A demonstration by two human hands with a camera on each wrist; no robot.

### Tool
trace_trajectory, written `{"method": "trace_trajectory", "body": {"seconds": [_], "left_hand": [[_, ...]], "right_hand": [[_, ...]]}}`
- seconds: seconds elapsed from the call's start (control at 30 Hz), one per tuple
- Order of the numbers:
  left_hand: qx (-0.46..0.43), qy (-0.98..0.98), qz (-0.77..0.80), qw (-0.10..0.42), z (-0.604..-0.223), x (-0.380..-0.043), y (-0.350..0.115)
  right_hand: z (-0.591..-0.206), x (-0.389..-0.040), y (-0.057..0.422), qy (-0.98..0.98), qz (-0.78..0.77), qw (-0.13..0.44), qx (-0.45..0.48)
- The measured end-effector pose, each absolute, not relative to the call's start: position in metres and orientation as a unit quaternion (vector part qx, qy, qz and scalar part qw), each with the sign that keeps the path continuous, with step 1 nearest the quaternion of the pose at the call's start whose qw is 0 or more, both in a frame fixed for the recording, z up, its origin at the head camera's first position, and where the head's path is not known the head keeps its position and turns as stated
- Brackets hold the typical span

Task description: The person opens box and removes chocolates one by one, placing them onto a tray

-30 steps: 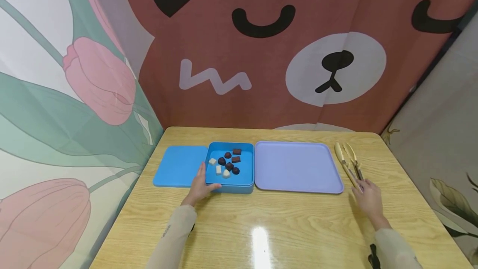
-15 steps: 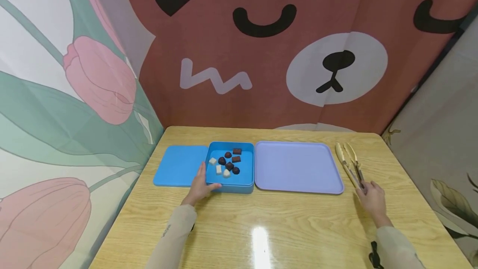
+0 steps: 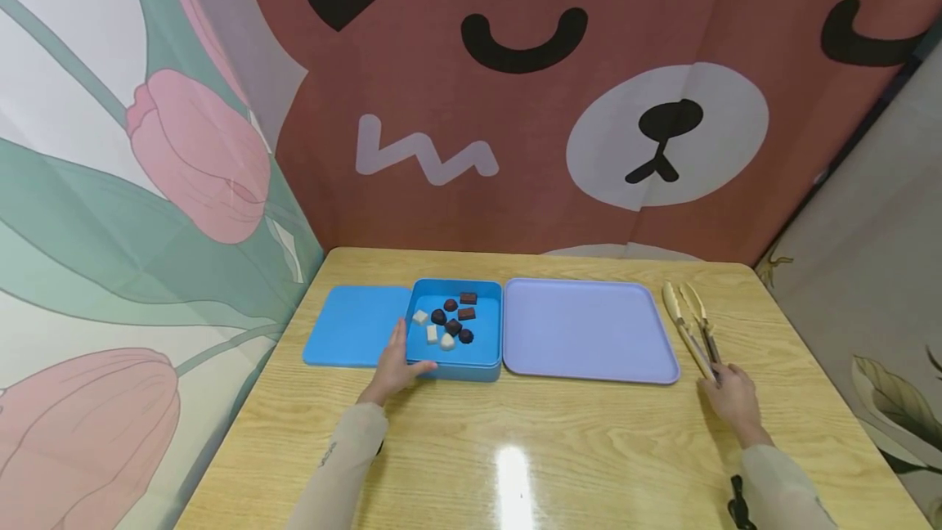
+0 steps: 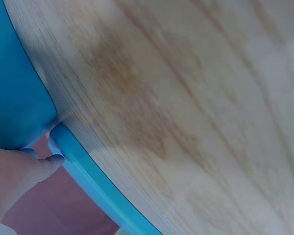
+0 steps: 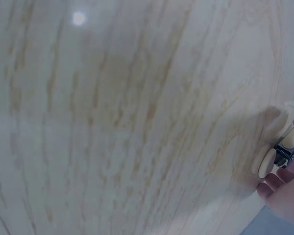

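A blue box (image 3: 486, 354) stands on the table with several small dark-brown, white and reddish-brown chocolates (image 3: 452, 326) inside. My left hand (image 3: 393, 368) rests at its front left corner, fingers straight along the left side and thumb across the front wall. In the left wrist view, the fingertips (image 4: 55, 159) touch the blue edge. At the right, my right hand (image 3: 730, 399) holds a pair of tongs (image 3: 690, 334) by the handle end, with the pale gold tips spread apart and pointing to the back. The tongs' spring (image 5: 282, 155) shows beside the fingers in the right wrist view.
A flat blue lid (image 3: 356, 325) lies just left of the box. Close on the box's right is a lilac tray (image 3: 589, 330) with a low rim. Patterned cloths hang behind and beside the wooden table (image 3: 589, 448).
My right hand has shifted slightly back toward me and to the right, now at the tongs' handle end. The left hand, box, chocolates and tray stay put.
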State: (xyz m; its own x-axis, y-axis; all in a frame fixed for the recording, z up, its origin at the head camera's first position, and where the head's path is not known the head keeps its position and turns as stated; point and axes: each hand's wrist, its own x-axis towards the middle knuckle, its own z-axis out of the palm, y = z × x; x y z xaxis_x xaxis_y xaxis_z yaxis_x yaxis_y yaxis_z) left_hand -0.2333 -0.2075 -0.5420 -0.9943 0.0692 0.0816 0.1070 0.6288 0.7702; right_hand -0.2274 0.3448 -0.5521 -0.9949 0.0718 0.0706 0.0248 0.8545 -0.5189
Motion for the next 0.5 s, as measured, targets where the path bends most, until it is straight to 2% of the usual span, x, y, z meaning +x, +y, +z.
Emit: {"method": "trace_trajectory", "body": {"seconds": [0.13,0.33,0.5], "left_hand": [[-0.045,-0.903,-0.428,0.017,-0.5422,-0.2334,-0.2077],[-0.027,-0.907,-0.421,-0.008,-0.5393,-0.2366,-0.2075],[-0.029,-0.907,-0.421,-0.009,-0.5387,-0.2367,-0.2076]], "right_hand": [[-0.5507,-0.2295,0.3442,-0.968,0.246,0.040,-0.023],[-0.5464,-0.2333,0.3425,-0.976,0.213,-0.003,-0.047],[-0.5444,-0.2337,0.3404,-0.977,0.205,-0.016,-0.059]]}}
